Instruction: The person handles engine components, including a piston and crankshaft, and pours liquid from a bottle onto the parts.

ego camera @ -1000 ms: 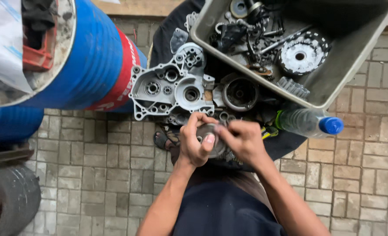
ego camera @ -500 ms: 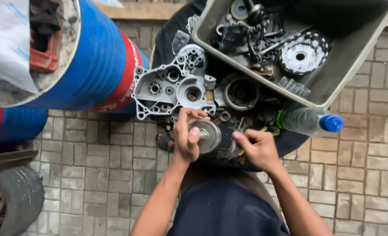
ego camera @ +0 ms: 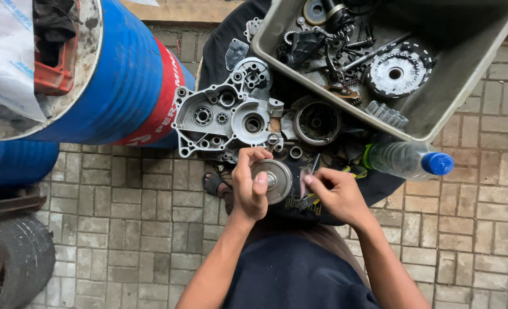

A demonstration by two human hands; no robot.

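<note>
Below the crankcase half (ego camera: 226, 119): round metal disc part (ego camera: 274, 180)
Left hand (ego camera: 249, 186): fingers wrapped around the disc's left rim
Right hand (ego camera: 334, 194): just right of the disc, pinching a small flat piece (ego camera: 304, 182)

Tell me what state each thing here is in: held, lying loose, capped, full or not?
left hand: gripping the round metal disc.
right hand: pinching a small thin piece, apart from the disc.
engine casing: lying open side up, bearings showing.
plastic bottle: on its side, blue cap on.
grey tub: partly filled with gears and parts.
blue drum: upright, open-topped.
</note>
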